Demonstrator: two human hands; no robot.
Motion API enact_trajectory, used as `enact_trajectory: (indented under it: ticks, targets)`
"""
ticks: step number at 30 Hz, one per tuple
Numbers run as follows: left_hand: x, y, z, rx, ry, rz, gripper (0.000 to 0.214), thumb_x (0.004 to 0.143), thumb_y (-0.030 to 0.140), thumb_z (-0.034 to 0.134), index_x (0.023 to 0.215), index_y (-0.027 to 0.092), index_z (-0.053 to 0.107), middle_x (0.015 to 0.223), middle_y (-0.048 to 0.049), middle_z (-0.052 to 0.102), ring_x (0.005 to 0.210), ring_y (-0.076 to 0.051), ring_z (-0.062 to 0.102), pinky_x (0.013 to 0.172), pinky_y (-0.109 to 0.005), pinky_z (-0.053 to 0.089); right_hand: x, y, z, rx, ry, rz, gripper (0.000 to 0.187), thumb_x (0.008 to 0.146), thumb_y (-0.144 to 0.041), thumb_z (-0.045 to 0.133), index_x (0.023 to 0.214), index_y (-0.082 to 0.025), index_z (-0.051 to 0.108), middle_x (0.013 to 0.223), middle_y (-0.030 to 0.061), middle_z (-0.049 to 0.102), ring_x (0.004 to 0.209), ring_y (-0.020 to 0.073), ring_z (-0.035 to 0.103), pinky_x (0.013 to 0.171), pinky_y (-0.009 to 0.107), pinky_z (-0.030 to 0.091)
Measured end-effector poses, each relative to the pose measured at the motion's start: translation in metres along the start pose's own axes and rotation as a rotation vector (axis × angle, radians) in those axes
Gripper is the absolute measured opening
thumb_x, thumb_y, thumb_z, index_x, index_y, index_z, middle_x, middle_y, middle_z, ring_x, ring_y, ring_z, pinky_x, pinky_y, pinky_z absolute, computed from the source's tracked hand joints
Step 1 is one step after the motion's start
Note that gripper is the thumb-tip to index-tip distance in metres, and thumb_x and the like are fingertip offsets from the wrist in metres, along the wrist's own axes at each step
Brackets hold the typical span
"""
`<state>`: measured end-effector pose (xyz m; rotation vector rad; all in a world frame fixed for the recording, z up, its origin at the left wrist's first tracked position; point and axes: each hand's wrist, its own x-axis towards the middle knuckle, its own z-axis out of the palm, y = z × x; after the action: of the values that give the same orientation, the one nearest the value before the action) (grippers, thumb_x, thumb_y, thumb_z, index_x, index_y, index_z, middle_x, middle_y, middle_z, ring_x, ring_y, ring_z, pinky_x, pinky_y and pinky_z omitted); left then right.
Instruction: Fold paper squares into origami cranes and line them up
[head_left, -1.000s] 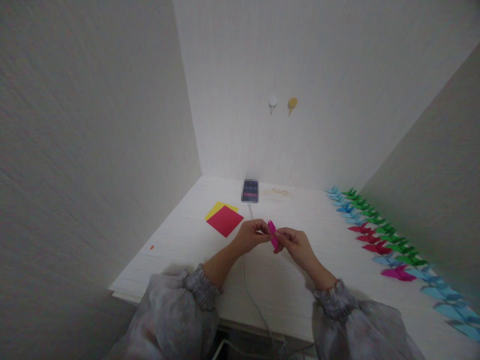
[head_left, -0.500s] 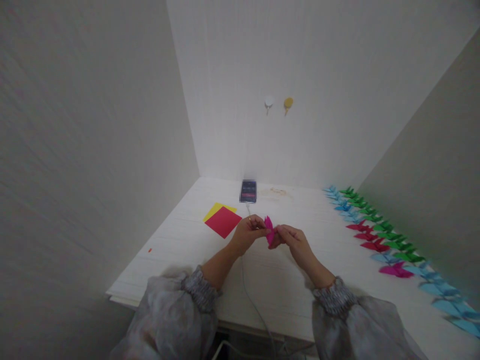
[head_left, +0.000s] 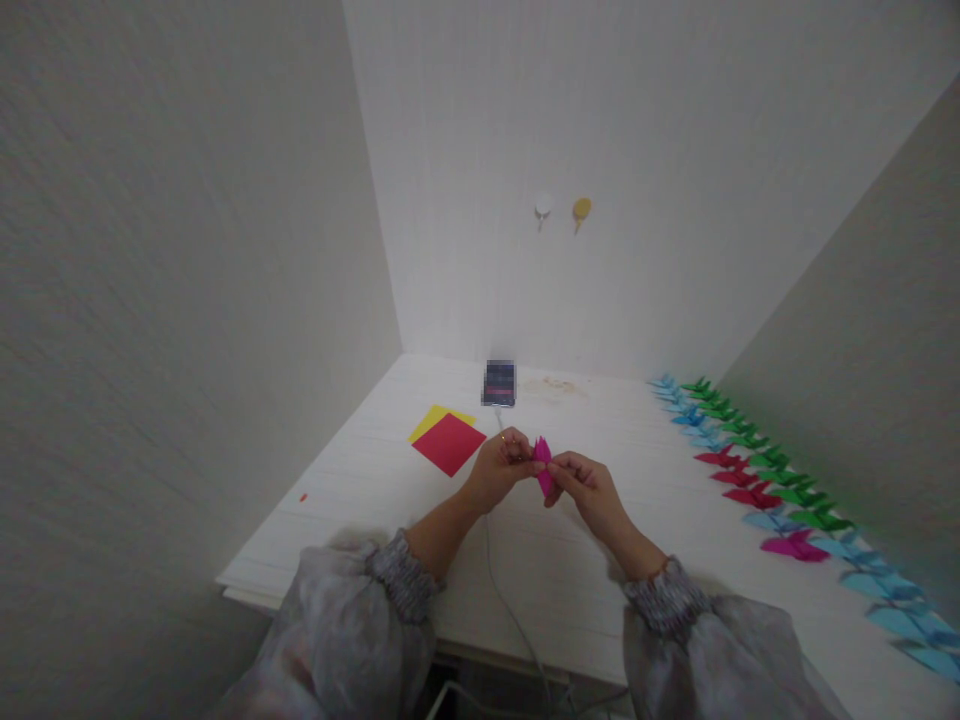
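paper, magenta and already folded small [head_left: 543,466], sits pinched between both hands, held up just above the middle of the counter [head_left: 352,500]. the left hand [head_left: 498,470] closes thumb and fingertips on its left edge, the right hand [head_left: 589,488] nips the lower right side, so both grip the same piece. from where i stand, the fold would go best with one hand as the anchor and the other running the crease, fingertips close to the edge so the little points don't splay; exactly which flap is being worked i can't make out, the piece is too small. around it: a red sheet [head_left: 450,443] lying over a yellow sheet [head_left: 429,419] to the left, a phone [head_left: 499,383] further back with its cable [head_left: 501,580] trailing beneath the left wrist and off the near edge, and a long row of folded pieces [head_left: 757,485] in blue, green, red and pink along the right wall. the cable is the only thing likely to snag a sleeve; the rest lies well apart.
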<state>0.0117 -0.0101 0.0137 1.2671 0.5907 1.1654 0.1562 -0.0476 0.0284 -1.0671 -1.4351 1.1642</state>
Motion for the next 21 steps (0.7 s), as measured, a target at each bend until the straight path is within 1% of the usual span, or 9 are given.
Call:
enact_trajectory:
  ticks: [2,5,6,8,10,14,18,21]
  targets:
    - [0.0005,0.0015,0.0006,-0.063,-0.012,-0.005,0.028,0.061,0.025,0.067,0.073,0.014,0.044,0.058,0.0034,0.055,0.054,-0.008,0.053,0.059,-0.025,0.043,0.0004,-0.0007,0.0005,-0.004,0.025,-0.013,0.027,0.072,-0.042,0.054,0.067,-0.016,0.055,0.048,-0.0004,0.059,0.043,0.0126,0.056,0.046,0.025,0.045]
    - [0.0011,0.0039,0.0013,-0.179,-0.019,-0.048,0.029,0.068,0.030,0.060,0.087,0.015,0.045,0.068,-0.0017,0.062,0.063,-0.013,0.059,0.067,-0.033,0.046,0.0016,0.0001,-0.0004,0.017,0.064,-0.048,0.024,0.072,-0.040,0.055,0.067,-0.016,0.055,0.051,-0.0005,0.059,0.045,0.0120,0.056,0.048,0.025,0.046]
    - [0.0011,0.0042,0.0012,-0.209,-0.010,-0.063,0.031,0.069,0.032,0.059,0.091,0.015,0.044,0.072,-0.0032,0.063,0.066,-0.014,0.060,0.069,-0.035,0.046,0.0020,0.0006,-0.0011,0.027,0.066,-0.057,0.023,0.072,-0.039,0.055,0.067,-0.016,0.055,0.052,-0.0004,0.059,0.046,0.0118,0.055,0.049,0.026,0.046]
    - [0.0012,0.0035,0.0006,-0.239,0.008,-0.093,0.036,0.068,0.032,0.061,0.095,0.015,0.045,0.076,-0.0047,0.064,0.068,-0.015,0.060,0.069,-0.035,0.046,0.0025,0.0016,-0.0024,0.048,0.058,-0.066,0.022,0.073,-0.038,0.055,0.068,-0.016,0.055,0.054,-0.0003,0.059,0.047,0.0118,0.055,0.051,0.026,0.047]
    - [0.0012,0.0012,-0.0003,-0.228,0.005,-0.124,0.037,0.064,0.030,0.064,0.093,0.013,0.049,0.076,-0.0049,0.064,0.067,-0.014,0.060,0.068,-0.032,0.046,0.0027,0.0023,-0.0031,0.073,0.040,-0.062,0.022,0.072,-0.038,0.056,0.069,-0.016,0.056,0.054,-0.0005,0.059,0.048,0.0122,0.055,0.052,0.027,0.047]
    - [0.0004,-0.0021,-0.0006,-0.171,-0.058,-0.141,0.032,0.062,0.028,0.066,0.087,0.010,0.058,0.076,-0.0052,0.063,0.066,-0.012,0.058,0.066,-0.029,0.045,0.0036,0.0031,-0.0016,0.092,0.004,-0.035,0.024,0.070,-0.040,0.057,0.068,-0.016,0.056,0.054,-0.0010,0.058,0.047,0.0123,0.054,0.051,0.028,0.046]
    - [-0.0014,0.0004,0.0025,-0.090,-0.107,-0.145,0.029,0.064,0.029,0.064,0.086,0.009,0.061,0.074,-0.0058,0.063,0.064,-0.011,0.056,0.066,-0.027,0.044,0.0050,0.0053,0.0013,0.044,0.057,-0.039,0.022,0.070,-0.040,0.056,0.069,-0.017,0.055,0.054,-0.0013,0.057,0.046,0.0112,0.052,0.048,0.025,0.044]
    - [-0.0012,0.0021,0.0044,-0.052,-0.084,-0.127,0.025,0.063,0.029,0.064,0.080,0.009,0.061,0.070,-0.0044,0.062,0.061,-0.011,0.055,0.062,-0.025,0.043,0.0045,0.0054,0.0020,-0.035,0.076,-0.079,0.020,0.072,-0.038,0.054,0.070,-0.018,0.056,0.057,-0.0011,0.057,0.048,0.0112,0.052,0.049,0.025,0.044]
